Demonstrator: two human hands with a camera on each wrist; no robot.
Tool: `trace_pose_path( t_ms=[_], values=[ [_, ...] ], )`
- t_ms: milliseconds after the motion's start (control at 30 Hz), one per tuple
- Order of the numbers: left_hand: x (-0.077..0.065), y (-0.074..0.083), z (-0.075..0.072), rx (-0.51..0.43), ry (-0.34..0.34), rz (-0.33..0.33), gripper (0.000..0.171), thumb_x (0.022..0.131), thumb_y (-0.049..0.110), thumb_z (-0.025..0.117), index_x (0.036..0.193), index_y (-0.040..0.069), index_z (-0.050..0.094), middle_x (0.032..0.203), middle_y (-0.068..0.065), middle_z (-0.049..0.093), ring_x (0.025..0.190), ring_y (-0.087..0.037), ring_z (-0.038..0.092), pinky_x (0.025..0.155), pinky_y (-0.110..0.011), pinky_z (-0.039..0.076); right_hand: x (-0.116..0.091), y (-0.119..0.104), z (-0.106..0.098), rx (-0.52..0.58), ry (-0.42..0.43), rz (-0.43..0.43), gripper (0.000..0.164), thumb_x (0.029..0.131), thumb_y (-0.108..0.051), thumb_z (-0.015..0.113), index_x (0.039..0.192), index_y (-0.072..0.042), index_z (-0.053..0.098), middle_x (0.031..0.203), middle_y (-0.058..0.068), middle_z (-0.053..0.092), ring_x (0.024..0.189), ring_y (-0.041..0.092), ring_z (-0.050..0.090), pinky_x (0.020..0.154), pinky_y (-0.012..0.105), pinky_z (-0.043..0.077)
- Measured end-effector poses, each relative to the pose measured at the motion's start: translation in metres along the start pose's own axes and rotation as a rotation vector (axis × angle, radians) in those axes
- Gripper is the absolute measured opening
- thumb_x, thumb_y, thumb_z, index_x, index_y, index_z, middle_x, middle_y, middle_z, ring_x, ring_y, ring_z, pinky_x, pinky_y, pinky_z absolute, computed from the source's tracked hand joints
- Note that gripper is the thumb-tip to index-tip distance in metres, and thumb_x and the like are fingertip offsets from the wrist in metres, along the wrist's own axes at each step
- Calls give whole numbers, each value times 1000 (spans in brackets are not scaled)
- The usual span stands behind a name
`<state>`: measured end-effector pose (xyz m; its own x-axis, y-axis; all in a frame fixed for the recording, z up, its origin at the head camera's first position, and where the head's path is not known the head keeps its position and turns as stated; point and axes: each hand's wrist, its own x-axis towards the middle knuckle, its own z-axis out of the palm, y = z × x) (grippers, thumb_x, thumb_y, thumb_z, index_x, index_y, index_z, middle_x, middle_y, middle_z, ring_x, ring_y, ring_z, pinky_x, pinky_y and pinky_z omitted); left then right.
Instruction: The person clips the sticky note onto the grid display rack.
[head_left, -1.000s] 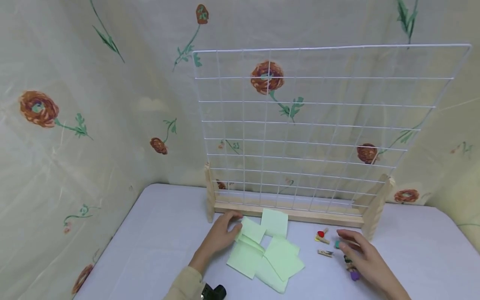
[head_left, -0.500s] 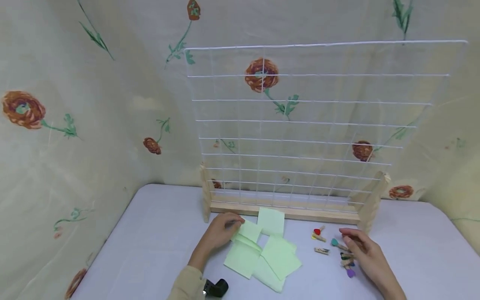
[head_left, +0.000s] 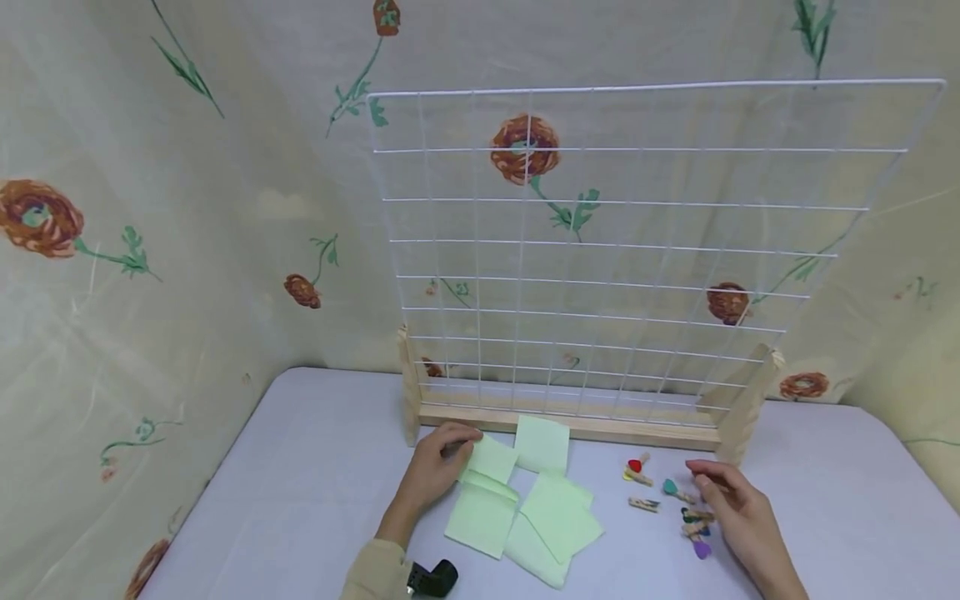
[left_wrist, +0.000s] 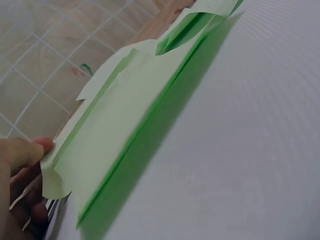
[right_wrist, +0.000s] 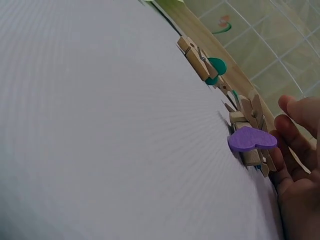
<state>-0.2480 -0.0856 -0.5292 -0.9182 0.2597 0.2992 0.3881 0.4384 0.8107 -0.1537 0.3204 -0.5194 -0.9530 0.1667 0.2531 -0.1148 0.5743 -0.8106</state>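
Note:
In the head view, my left hand (head_left: 433, 468) is at the upper left of a loose group of pale green paper sheets (head_left: 480, 518). It pinches the corner of one green sheet (head_left: 491, 457); the left wrist view shows thumb and finger on the lifted edge. My right hand (head_left: 742, 512) rests on the table, loosely curled, right beside wooden clothespins (head_left: 696, 517). Nothing shows between its fingers in the right wrist view. A purple heart (right_wrist: 251, 139) and a teal heart (right_wrist: 217, 66) decorate clothespins there. A clothespin with a red heart (head_left: 635, 466) lies further left.
Behind the papers stands a white wire grid (head_left: 600, 242) in a wooden base (head_left: 600, 425). One green sheet leans against that base. A black device (head_left: 435, 577) is at the left wrist. Flowered cloth (head_left: 187, 333) hangs around the white table (head_left: 322, 467).
My left hand has drawn the pinched green sheet slightly left. My right hand has moved a little right, uncovering more of the clothespins. The head view has shifted slightly.

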Motion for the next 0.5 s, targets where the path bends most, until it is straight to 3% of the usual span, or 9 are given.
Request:
trace_pose_path(
  t_ms=[167, 333, 500],
  values=[
    [-2, 2, 0, -34, 39, 10, 20, 91, 13, 61, 109, 19, 69, 113, 5, 64, 98, -13, 61, 77, -21, 51, 0, -3, 4, -89, 10, 13, 26, 97, -25, 52, 117, -11, 62, 101, -30, 55, 85, -14, 52, 69, 7, 43],
    [-2, 2, 0, -51, 62, 14, 25, 90, 11, 63, 112, 21, 68, 116, 6, 62, 91, -12, 58, 71, -19, 50, 1, -8, 9, -203, -41, 34, 28, 96, -26, 55, 119, -13, 62, 94, -5, 51, 70, 0, 43, 57, 19, 37],
    [-1, 2, 0, -92, 92, 34, 28, 88, 9, 65, 113, 22, 67, 119, 5, 61, 93, -16, 60, 69, -22, 50, 3, -11, 11, -260, -106, 12, 33, 95, -29, 57, 122, -11, 62, 99, 3, 53, 72, 4, 37, 56, 22, 32]
  ],
)
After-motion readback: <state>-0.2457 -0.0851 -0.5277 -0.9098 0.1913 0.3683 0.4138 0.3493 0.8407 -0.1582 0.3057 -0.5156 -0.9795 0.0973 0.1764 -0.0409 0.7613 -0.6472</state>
